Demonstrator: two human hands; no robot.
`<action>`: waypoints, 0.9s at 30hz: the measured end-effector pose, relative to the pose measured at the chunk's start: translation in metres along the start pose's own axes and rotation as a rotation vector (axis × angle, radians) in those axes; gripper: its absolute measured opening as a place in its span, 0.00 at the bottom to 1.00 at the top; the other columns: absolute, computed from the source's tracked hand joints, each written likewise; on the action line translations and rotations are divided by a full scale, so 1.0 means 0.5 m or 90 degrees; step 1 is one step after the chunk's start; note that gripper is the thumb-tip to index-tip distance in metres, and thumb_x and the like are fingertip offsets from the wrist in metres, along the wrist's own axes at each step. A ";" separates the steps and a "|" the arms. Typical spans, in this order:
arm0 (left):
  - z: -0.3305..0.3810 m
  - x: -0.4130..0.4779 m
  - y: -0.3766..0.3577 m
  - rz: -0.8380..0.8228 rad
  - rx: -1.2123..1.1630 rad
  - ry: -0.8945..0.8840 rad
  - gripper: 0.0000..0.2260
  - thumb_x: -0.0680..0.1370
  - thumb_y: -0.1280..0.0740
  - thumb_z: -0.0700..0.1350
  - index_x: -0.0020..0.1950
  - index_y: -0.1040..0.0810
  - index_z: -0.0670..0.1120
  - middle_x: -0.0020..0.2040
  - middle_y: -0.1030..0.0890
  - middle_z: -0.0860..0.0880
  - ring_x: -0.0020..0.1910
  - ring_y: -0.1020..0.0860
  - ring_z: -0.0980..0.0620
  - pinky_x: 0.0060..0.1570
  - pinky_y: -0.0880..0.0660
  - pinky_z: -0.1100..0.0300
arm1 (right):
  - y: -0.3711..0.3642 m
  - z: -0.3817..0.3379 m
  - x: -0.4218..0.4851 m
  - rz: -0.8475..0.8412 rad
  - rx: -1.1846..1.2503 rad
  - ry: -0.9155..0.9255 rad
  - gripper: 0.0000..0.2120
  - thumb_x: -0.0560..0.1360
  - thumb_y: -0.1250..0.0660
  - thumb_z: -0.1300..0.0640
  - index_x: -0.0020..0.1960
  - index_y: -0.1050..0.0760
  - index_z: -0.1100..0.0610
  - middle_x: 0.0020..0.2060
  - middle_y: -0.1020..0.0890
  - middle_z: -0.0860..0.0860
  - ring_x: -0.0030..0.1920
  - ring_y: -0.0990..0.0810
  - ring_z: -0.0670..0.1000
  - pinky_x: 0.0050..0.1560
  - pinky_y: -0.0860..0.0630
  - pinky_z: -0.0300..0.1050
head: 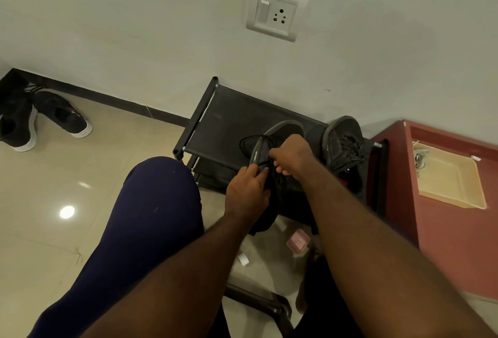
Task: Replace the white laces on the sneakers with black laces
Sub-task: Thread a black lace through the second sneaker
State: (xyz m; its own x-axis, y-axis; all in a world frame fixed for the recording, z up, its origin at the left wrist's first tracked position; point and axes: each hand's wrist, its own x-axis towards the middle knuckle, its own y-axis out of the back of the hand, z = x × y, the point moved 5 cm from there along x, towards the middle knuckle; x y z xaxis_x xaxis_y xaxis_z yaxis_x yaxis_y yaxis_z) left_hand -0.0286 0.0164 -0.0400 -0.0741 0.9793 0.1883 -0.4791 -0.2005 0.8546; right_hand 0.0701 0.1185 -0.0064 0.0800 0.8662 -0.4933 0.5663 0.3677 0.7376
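A dark grey sneaker [280,132] lies on top of a low black shoe rack [223,119], its toe toward the wall. My left hand [246,192] pinches a black lace [250,139] at the sneaker's tongue. My right hand [289,155] is curled over the eyelets and grips the same lace just to the right. A loop of the lace sticks out on the sneaker's left. A second dark sneaker [343,143] with black laces stands to the right on the rack. White laces [420,155] lie in a beige tray [452,186].
The tray sits on a reddish cabinet [444,243] at the right. A pair of black shoes with white soles [40,119] lies on the tiled floor at far left. My knee in dark blue trousers [151,203] is at centre left. A pink object [297,242] lies on the floor below the rack.
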 end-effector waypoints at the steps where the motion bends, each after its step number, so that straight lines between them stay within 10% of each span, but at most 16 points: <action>1: 0.001 -0.002 0.000 0.002 0.001 -0.007 0.16 0.69 0.24 0.45 0.56 0.17 0.46 0.42 0.22 0.49 0.38 0.24 0.50 0.32 0.28 0.59 | 0.001 0.007 0.001 -0.003 0.028 -0.011 0.10 0.76 0.32 0.59 0.39 0.22 0.63 0.33 0.17 0.57 0.30 0.18 0.53 0.32 0.21 0.45; 16: 0.004 -0.004 -0.002 0.059 0.012 -0.051 0.08 0.71 0.24 0.44 0.46 0.19 0.44 0.39 0.24 0.47 0.35 0.27 0.49 0.29 0.39 0.60 | -0.052 0.045 -0.068 0.270 0.046 0.036 0.13 0.82 0.37 0.50 0.39 0.27 0.51 0.34 0.24 0.46 0.38 0.24 0.49 0.37 0.33 0.44; 27: 0.004 -0.003 -0.001 0.086 0.021 -0.041 0.08 0.74 0.25 0.43 0.50 0.19 0.43 0.37 0.25 0.47 0.34 0.26 0.48 0.24 0.30 0.58 | -0.045 0.066 -0.027 0.146 0.165 0.013 0.18 0.75 0.28 0.54 0.28 0.26 0.55 0.27 0.22 0.51 0.33 0.21 0.53 0.41 0.21 0.52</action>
State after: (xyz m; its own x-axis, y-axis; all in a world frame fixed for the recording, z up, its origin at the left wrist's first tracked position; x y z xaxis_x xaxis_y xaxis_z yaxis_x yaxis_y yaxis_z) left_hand -0.0266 0.0148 -0.0398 -0.0794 0.9396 0.3328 -0.4395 -0.3327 0.8344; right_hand 0.0834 0.0872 -0.0315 0.2138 0.9241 -0.3168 0.7251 0.0672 0.6854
